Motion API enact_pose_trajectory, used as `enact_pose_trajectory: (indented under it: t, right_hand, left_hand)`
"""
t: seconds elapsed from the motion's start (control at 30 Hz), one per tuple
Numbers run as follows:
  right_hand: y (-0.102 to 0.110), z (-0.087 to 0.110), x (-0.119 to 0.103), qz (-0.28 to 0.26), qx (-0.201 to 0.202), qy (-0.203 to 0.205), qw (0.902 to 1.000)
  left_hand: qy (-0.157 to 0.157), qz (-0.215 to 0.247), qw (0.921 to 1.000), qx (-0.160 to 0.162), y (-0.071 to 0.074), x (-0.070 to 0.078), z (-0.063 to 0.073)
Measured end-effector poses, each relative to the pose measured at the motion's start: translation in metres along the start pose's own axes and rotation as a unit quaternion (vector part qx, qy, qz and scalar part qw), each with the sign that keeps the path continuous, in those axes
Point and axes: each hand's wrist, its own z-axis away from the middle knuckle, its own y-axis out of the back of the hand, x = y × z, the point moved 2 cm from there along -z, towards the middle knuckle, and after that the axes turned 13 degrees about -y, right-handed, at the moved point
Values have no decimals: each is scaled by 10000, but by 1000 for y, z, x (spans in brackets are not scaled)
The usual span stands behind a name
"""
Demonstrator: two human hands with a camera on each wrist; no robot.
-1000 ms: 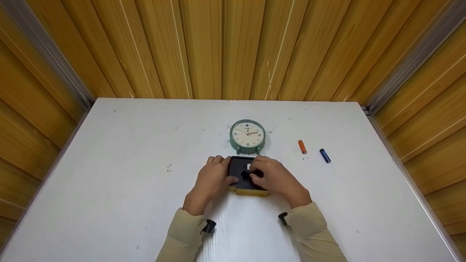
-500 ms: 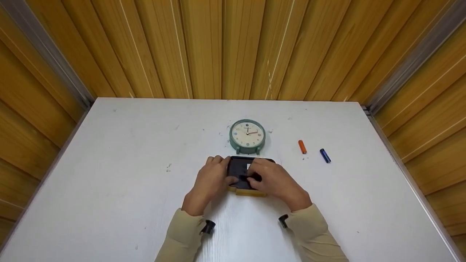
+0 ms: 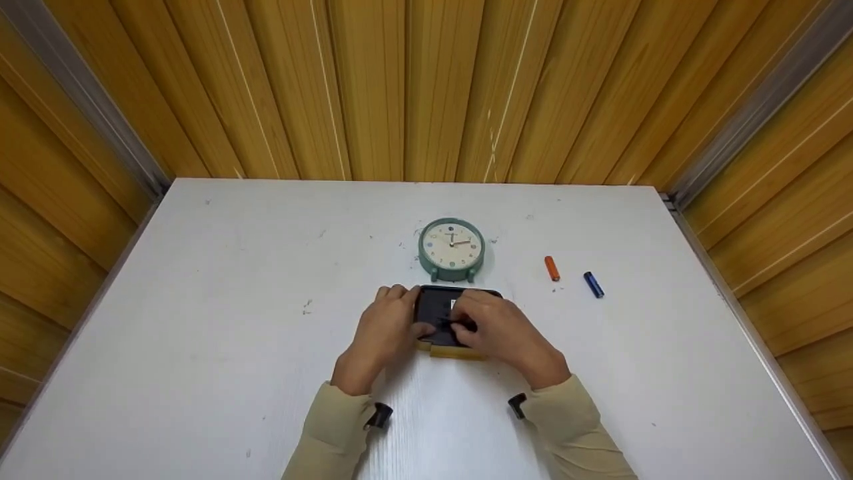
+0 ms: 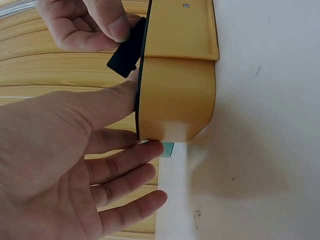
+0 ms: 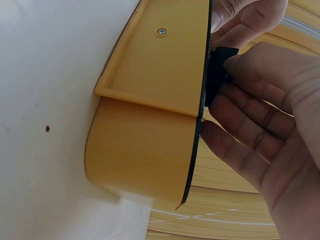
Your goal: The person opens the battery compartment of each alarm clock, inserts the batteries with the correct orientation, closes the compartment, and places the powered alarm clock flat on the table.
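A yellow boxy clock case [image 3: 458, 352] with a black back [image 3: 436, 303] lies back-up on the white table. My left hand [image 3: 386, 327] grips its left side, thumb on the black back and fingers along the edge. My right hand [image 3: 500, 325] pinches a small black battery cover [image 4: 126, 52] between thumb and fingers; the cover stands tilted against the back, its lower part hidden by my fingers in the right wrist view. Just beyond the case is a round green clock [image 3: 452, 250], its white dial facing up.
An orange battery [image 3: 552, 268] and a blue battery [image 3: 593, 285] lie on the white table [image 3: 233, 300] to the right. Wood-look panels [image 3: 373, 93] stand behind the table's far edge and at both sides.
My right hand has shifted slightly over the black back, and the angle of the cover in its fingers has changed a little. The left hand keeps its hold; the green clock and batteries stay put.
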Motion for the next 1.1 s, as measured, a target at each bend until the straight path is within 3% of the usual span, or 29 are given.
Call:
enact_pose_trajectory:
  t: [0.43, 0.73, 1.1]
  right_hand:
    - [2, 1, -2, -83, -43, -147, 9998]
    - [6, 0, -1, -11, 123, 45, 9999]
    - [18, 2, 9, -67, 274, -482, 9984]
  left_hand:
    - [42, -39, 10000, -48, 0, 1, 0]
    - [-23, 60, 10000, 34, 0, -1, 1]
    - [-7, -10, 10000, 9, 1, 0, 1]
